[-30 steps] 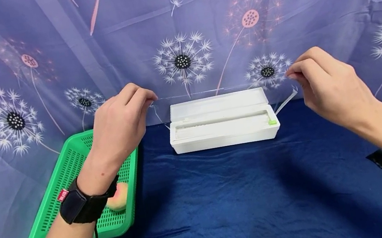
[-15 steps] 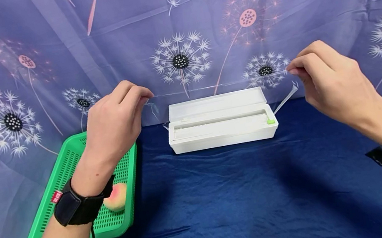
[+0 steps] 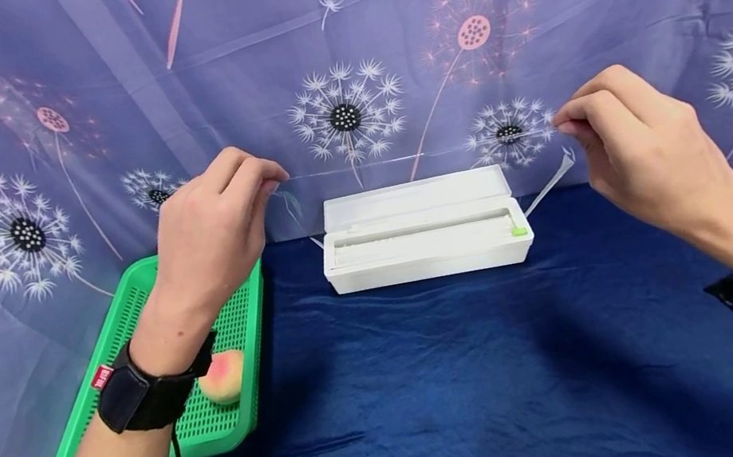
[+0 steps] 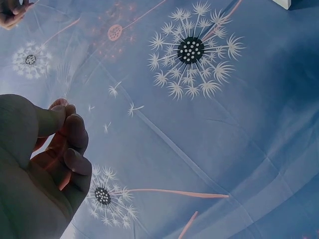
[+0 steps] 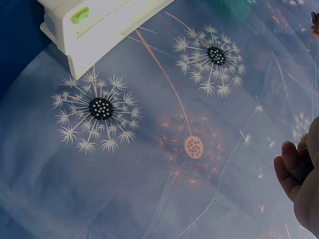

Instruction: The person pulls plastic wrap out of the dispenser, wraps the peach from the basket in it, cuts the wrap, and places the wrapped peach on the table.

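Observation:
A sheet of clear plastic wrap (image 3: 413, 157) stretches between my two raised hands, its top edge showing as a thin bright line. My left hand (image 3: 209, 226) pinches one corner between thumb and fingertips; in the left wrist view, creases of film fan out from the left fingertips (image 4: 62, 103). The opposite corner is pinched by my right hand (image 3: 646, 141). Behind and below the sheet stands a white plastic wrap dispenser (image 3: 431, 266) with its lid (image 3: 415, 197) up. A green slide cutter (image 3: 519, 232) sits at the dispenser's right end. Loose film folds hang at both sides.
At the left, under my forearm, lies a green plastic basket (image 3: 258, 352) with a peach (image 3: 222, 378) inside. Dark blue cloth (image 3: 422, 389) covers the table. A purple dandelion-print curtain (image 3: 226, 82) hangs right behind the dispenser.
Both hands have risen a little, and the film's top edge has gone up with them. The left hand has also shifted slightly left. The dispenser stays in place.

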`<action>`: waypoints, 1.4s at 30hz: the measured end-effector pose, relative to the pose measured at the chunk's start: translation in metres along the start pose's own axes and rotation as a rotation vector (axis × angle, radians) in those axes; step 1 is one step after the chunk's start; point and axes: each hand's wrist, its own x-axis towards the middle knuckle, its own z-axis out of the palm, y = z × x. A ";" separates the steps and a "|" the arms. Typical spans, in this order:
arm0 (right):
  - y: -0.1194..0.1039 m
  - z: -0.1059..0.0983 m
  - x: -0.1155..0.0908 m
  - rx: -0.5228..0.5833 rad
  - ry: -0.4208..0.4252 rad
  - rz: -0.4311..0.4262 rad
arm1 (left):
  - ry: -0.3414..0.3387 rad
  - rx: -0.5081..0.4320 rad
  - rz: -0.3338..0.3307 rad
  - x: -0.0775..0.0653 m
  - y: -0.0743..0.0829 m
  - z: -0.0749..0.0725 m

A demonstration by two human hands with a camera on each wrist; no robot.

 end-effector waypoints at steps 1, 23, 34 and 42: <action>-0.001 -0.001 0.001 0.001 0.000 0.003 | -0.001 -0.002 0.001 0.000 0.000 0.000; -0.009 -0.006 0.009 -0.006 0.031 0.025 | 0.008 0.021 -0.007 0.004 0.002 -0.009; -0.009 -0.008 0.007 0.008 0.059 0.027 | 0.049 -0.002 -0.024 0.005 0.005 -0.014; -0.008 -0.011 0.004 0.001 0.094 0.004 | 0.036 0.012 -0.001 0.005 0.005 -0.021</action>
